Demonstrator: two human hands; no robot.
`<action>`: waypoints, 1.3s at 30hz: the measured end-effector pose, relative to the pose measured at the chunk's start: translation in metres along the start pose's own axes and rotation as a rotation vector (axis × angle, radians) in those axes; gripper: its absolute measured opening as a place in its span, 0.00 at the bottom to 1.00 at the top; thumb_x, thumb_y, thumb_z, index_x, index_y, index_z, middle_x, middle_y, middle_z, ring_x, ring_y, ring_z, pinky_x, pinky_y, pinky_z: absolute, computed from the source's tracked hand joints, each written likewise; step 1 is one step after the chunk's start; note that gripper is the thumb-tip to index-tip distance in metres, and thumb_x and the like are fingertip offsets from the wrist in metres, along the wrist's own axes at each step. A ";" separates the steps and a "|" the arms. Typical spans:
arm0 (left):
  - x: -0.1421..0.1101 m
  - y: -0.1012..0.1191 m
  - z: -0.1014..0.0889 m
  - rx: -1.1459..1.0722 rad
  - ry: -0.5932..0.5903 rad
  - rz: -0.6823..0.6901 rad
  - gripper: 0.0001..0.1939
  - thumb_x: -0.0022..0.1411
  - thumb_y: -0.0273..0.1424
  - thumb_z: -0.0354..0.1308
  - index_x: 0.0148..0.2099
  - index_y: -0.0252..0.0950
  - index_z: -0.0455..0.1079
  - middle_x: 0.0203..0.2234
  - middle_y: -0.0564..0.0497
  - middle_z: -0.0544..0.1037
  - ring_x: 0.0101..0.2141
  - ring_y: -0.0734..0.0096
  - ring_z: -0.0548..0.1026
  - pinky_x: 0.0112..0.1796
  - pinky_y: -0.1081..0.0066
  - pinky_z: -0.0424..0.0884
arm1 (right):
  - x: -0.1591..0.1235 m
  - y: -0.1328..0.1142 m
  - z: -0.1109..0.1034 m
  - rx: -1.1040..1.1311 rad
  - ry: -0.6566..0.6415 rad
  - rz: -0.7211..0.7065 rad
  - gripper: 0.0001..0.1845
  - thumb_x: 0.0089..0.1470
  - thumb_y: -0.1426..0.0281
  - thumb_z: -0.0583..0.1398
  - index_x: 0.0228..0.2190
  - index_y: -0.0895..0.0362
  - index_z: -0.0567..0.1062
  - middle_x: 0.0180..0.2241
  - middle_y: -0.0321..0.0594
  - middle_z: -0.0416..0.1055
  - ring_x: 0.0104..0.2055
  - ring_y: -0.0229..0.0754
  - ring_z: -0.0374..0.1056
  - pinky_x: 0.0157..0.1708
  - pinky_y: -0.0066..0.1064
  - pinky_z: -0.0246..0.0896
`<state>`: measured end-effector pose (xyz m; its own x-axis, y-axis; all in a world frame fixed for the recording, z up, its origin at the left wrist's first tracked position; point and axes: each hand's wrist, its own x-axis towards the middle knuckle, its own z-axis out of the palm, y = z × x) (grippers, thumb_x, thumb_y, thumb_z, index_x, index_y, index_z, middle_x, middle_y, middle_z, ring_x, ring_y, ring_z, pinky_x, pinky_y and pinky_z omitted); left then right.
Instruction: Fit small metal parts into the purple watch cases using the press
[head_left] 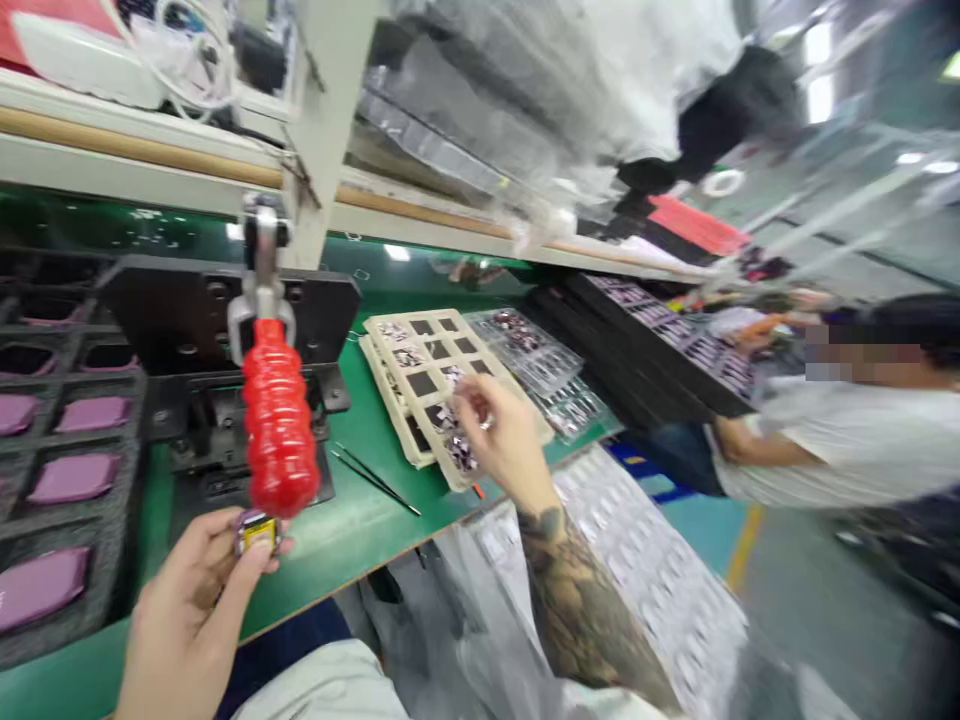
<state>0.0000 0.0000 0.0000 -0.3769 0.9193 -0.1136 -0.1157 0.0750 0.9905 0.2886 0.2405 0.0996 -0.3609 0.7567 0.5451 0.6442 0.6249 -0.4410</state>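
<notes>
My left hand point(187, 610) grips a small device point(259, 535) with a purple rim and a yellow label, thumb and fingers at its edges. It is held just below the red handle point(279, 430) of a toggle clamp on a black fixture point(225, 440). Over a cream compartment tray point(409, 398), my right hand point(506, 435) has its fingers curled together by compartments of small shiny parts point(460, 453). Whatever is between those fingertips cannot be made out. Black tweezers point(376, 482) lie on the green bench point(352, 545) between the hands.
At left, a grey foam tray point(133, 530) holds several purple cases point(75, 478). Clear plastic trays point(536, 350) and stacked black trays point(622, 350) stand beyond the cream tray. A white sheet of pockets point(637, 560) hangs below the bench edge. Another person point(840, 440) sits at right.
</notes>
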 end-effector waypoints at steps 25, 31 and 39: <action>0.000 0.040 0.012 0.311 -0.114 0.224 0.13 0.83 0.36 0.56 0.43 0.38 0.73 0.34 0.54 0.74 0.34 0.71 0.71 0.37 0.70 0.66 | -0.083 -0.124 0.095 0.522 -0.241 -0.401 0.26 0.66 0.73 0.71 0.63 0.57 0.79 0.52 0.50 0.79 0.53 0.52 0.76 0.53 0.47 0.76; 0.002 0.041 0.005 0.349 -0.112 0.251 0.16 0.82 0.35 0.56 0.37 0.38 0.70 0.30 0.55 0.72 0.31 0.72 0.69 0.35 0.71 0.66 | -0.081 -0.120 0.098 0.352 -0.215 -0.605 0.33 0.66 0.73 0.71 0.69 0.58 0.72 0.51 0.53 0.82 0.51 0.54 0.78 0.49 0.47 0.80; -0.011 0.037 0.006 0.144 0.213 0.209 0.12 0.71 0.35 0.72 0.53 0.40 0.79 0.44 0.50 0.88 0.40 0.66 0.87 0.44 0.72 0.83 | -0.127 -0.099 0.060 0.319 -0.073 -0.250 0.33 0.71 0.58 0.67 0.70 0.53 0.69 0.59 0.54 0.79 0.60 0.52 0.78 0.58 0.46 0.79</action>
<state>0.0049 -0.0050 0.0382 -0.5640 0.8203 0.0948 0.1100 -0.0392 0.9932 0.2303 0.0945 0.0314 -0.5340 0.5787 0.6164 0.2931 0.8105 -0.5071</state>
